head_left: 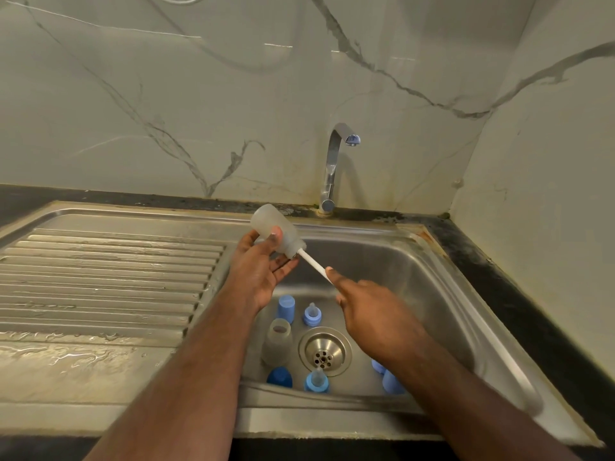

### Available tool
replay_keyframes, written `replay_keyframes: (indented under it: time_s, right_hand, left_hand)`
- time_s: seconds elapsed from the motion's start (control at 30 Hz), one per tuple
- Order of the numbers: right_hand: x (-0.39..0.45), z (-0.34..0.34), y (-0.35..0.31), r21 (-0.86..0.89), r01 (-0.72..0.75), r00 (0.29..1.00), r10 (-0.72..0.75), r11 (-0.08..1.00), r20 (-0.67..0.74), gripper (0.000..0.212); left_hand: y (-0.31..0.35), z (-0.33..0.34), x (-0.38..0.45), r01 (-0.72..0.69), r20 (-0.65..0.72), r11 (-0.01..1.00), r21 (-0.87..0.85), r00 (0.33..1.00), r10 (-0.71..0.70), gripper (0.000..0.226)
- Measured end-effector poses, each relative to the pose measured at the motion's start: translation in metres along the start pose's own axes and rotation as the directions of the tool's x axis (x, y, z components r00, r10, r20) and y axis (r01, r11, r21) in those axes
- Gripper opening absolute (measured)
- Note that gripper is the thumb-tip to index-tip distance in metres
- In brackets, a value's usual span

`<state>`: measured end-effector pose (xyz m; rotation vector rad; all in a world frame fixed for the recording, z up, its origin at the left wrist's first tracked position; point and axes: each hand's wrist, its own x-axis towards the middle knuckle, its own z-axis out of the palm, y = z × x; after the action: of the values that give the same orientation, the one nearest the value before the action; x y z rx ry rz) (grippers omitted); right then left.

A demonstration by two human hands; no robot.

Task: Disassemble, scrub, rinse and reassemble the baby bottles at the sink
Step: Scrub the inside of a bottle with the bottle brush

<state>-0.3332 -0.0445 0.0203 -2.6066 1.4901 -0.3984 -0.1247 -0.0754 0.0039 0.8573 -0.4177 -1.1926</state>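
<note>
From the head camera we see our left hand gripping a frosted bottle body, thumb over its side, held tilted above the back left edge of the sink basin with its mouth pointing down and to the right. Our right hand is clenched around the white brush handle, index finger laid along it; the brush head is inside the bottle and hidden by the cloudy wall.

Below, on the basin floor, a second clear bottle body stands upright just left of the drain. Behind it are a light blue cap and a blue ring with teat. Nearer us sit a dark blue cap and another ring with teat. Our right forearm covers most of two more light blue pieces at the basin's right. The chrome tap rises behind the sink, and the wet ribbed drainboard lies to the left.
</note>
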Motion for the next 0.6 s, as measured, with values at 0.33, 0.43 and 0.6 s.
replay_keyframes:
  time_s: [0.33, 0.43, 0.6]
  right_hand:
    - [-0.007, -0.014, 0.013, 0.72, -0.266, 0.959, 0.101, 0.641, 0.265, 0.037]
    - [-0.009, -0.017, 0.017, 0.717, -0.279, 0.954, 0.099, 0.639, 0.282, 0.037]
    - [-0.009, -0.029, 0.029, 0.71, -0.248, 0.968, 0.14, 0.659, 0.209, 0.037]
  left_hand:
    - [0.0, -0.001, 0.005, -0.077, -0.08, 0.996, -0.038, 0.994, 0.074, 0.049]
    - [0.003, -0.005, 0.007, -0.089, -0.119, 0.995, -0.056, 0.99, 0.082, 0.039]
    - [0.006, -0.009, 0.009, -0.072, -0.153, 0.992, -0.108, 0.987, 0.055, 0.034]
